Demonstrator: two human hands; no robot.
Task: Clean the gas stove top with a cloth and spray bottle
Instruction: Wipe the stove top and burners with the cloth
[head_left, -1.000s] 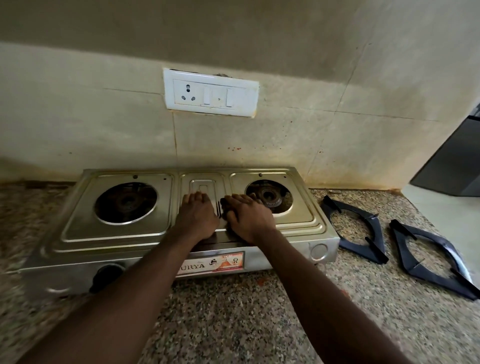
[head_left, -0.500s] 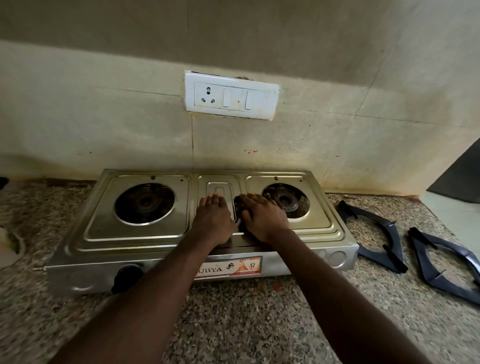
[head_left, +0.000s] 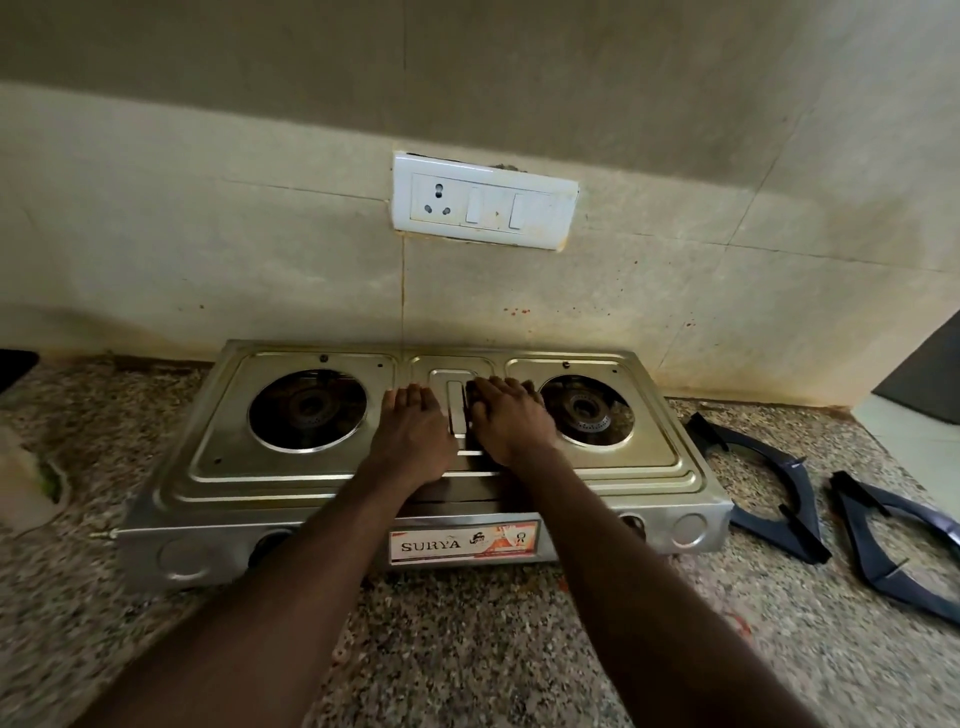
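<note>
A steel two-burner gas stove (head_left: 649, 467) stands on the granite counter against the wall, with its pan supports taken off. My left hand (head_left: 410, 436) lies flat on the middle strip between the burners, fingers straight and pointing at the wall. My right hand (head_left: 511, 423) lies flat right beside it. It presses on a dark cloth (head_left: 470, 402), of which only slivers show around the fingers. No spray bottle can be made out.
Two dark pan supports (head_left: 763, 467) (head_left: 893, 545) lie on the counter (head_left: 467, 649) right of the stove. The left burner (head_left: 306, 408) and right burner (head_left: 587, 410) sit bare. A white socket plate (head_left: 483, 200) is on the wall. A pale blurred object (head_left: 21, 478) sits at the left edge.
The view has swung left and tilted up. Both hands have stayed on the stove's middle strip and have slid slightly toward the wall.
</note>
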